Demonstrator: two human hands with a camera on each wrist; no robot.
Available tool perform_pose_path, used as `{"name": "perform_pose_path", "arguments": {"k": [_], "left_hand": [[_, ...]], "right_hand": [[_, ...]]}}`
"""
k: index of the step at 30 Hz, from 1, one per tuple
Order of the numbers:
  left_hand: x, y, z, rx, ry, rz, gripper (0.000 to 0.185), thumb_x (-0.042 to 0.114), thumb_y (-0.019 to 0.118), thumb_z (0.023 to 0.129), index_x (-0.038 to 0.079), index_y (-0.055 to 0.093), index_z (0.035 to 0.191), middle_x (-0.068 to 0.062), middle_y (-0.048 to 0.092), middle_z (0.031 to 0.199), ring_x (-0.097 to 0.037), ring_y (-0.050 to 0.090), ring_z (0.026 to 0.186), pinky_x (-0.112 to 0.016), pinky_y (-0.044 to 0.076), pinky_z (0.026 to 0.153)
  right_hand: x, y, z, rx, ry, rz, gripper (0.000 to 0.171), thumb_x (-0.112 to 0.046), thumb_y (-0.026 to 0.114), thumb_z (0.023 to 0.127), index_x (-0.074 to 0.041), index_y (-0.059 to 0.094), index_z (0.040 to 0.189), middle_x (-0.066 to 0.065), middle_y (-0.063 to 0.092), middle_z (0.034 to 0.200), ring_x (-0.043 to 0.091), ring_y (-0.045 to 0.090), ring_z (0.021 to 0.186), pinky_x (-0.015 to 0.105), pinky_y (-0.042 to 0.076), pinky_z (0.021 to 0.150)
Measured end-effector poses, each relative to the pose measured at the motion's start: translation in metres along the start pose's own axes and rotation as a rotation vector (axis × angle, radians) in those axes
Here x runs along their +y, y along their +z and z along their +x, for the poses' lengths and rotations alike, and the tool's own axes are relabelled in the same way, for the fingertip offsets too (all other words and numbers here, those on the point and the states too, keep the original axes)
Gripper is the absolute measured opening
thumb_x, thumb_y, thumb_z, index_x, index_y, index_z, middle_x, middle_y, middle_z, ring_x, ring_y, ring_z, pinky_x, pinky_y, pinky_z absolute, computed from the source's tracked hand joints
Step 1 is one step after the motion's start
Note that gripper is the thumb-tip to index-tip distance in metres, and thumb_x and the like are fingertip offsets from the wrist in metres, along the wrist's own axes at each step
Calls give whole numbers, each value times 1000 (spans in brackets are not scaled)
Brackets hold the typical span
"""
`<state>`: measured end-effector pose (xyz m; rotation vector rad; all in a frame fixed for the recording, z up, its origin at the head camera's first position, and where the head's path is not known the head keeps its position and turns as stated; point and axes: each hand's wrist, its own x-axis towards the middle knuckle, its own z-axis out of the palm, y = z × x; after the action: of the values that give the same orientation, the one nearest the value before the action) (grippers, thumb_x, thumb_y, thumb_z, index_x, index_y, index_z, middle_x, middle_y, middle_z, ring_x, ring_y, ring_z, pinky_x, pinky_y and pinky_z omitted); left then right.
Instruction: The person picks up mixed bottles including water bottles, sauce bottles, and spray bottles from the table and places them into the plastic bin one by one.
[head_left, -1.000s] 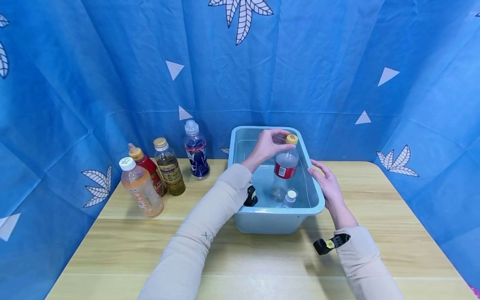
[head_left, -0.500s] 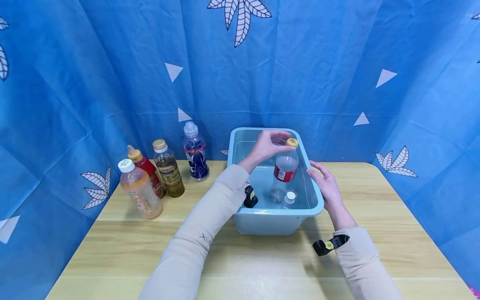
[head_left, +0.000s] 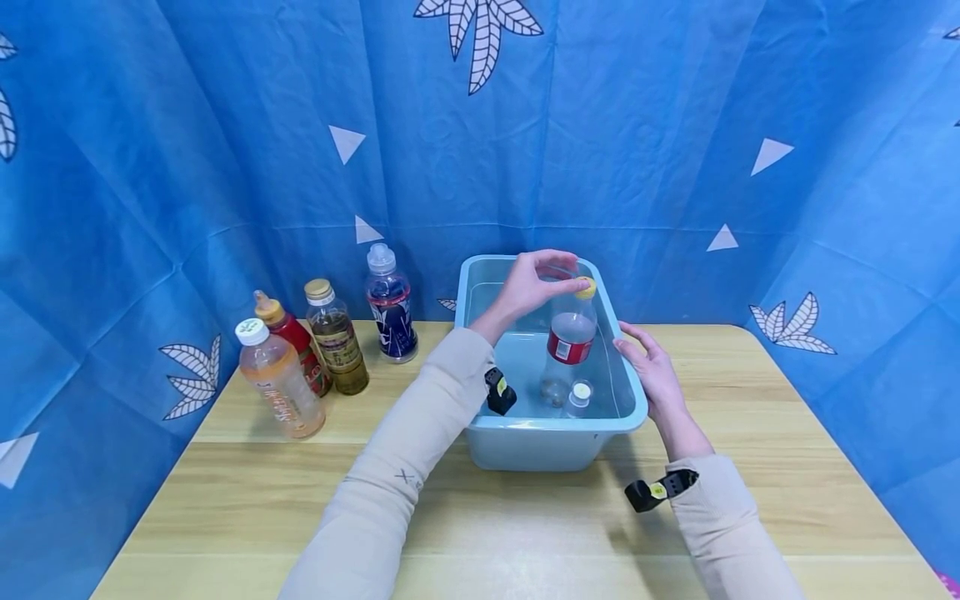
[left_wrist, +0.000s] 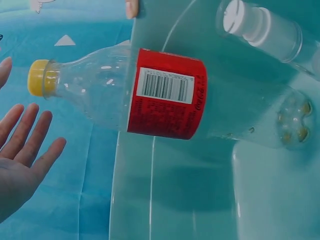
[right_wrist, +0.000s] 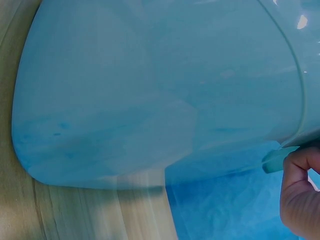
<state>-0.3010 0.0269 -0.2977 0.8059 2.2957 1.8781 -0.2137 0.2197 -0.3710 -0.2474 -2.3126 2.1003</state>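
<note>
A clear plastic bottle (head_left: 570, 343) with a red label and yellow cap stands upright in a light blue plastic basin (head_left: 540, 442). My left hand (head_left: 528, 283) is beside the cap with its fingers spread. In the left wrist view, a gap shows between the left hand (left_wrist: 22, 165) and the yellow cap (left_wrist: 42, 78). A smaller clear bottle (head_left: 578, 400) with a white cap stands near the large one in the basin. My right hand (head_left: 656, 375) grips the basin's right rim. The right wrist view shows this hand (right_wrist: 300, 192) bent at the rim.
Left of the basin on the wooden table (head_left: 315, 508) stand an orange-tinted bottle (head_left: 283, 387), a red squeeze bottle (head_left: 300, 342), a bottle of yellowish liquid (head_left: 339, 342) and a dark blue bottle (head_left: 393, 312). A blue curtain (head_left: 637, 167) hangs behind.
My left fingers have loosened from the bottle's cap and spread, and the hand has shifted slightly left and up. The bottle stays in the basin. My right hand stays on the rim.
</note>
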Motion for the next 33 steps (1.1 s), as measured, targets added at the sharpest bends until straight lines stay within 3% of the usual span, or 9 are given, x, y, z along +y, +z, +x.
{"name": "perform_pose_path", "arguments": {"k": [6,7,11,14,17,19,25,30,33], "left_hand": [[-1,-4,1,65,51,7,39,30,68,77,10,60,109,-1,62,103,-11,57,92,-23,47,78],[-19,-4,14,73,66,2,40,36,68,76,13,61,107,2,62,100,-9,57,90,-23,47,77],[-29,-8,23,109,87,-18,41,40,67,74,15,62,106,4,62,99,-8,57,90,-25,46,79],[-21,-9,19,154,78,-16,39,36,68,75,14,62,107,2,62,102,-11,57,92,-26,47,80],[-34,-12,27,190,99,-18,40,39,68,74,16,63,107,3,62,103,-10,57,92,-25,47,78],[-32,-14,26,203,125,-45,39,38,68,74,15,63,106,3,63,100,-9,58,90,-24,47,77],[35,-18,-18,274,159,-107,24,11,62,83,-4,61,102,-12,64,93,-19,61,80,-27,50,71],[63,-22,-43,271,176,-118,23,6,59,84,-8,60,102,-19,62,94,-23,61,80,-28,50,71],[64,-25,-49,259,174,-107,23,7,60,84,-8,59,102,-17,63,94,-22,62,80,-29,51,71]], "right_hand": [[0,1,0,-4,1,8,54,-38,51,88,-17,35,136,19,39,130,22,53,101,25,49,73],[0,1,0,-4,-1,8,54,-38,51,88,-17,35,136,19,39,130,21,53,100,25,49,73],[0,1,0,-7,-3,9,54,-37,51,88,-17,35,136,18,39,130,18,54,97,24,49,73],[0,1,0,-9,-6,18,54,-37,51,88,-16,35,135,18,39,129,15,55,94,23,49,72],[0,1,0,-7,-12,30,53,-35,52,88,-15,36,135,16,41,126,11,56,90,22,49,71],[1,0,0,-5,-22,33,52,-34,52,89,-14,37,134,16,43,123,10,57,88,22,49,70],[1,0,1,-6,-31,38,52,-34,53,88,-14,38,133,11,47,117,15,58,90,23,50,70],[2,0,1,-6,-27,49,51,-33,53,88,-14,38,133,7,50,111,16,58,91,23,50,69],[1,0,1,-4,-26,53,51,-32,53,88,-13,37,133,4,51,107,14,59,89,23,50,69]]}}
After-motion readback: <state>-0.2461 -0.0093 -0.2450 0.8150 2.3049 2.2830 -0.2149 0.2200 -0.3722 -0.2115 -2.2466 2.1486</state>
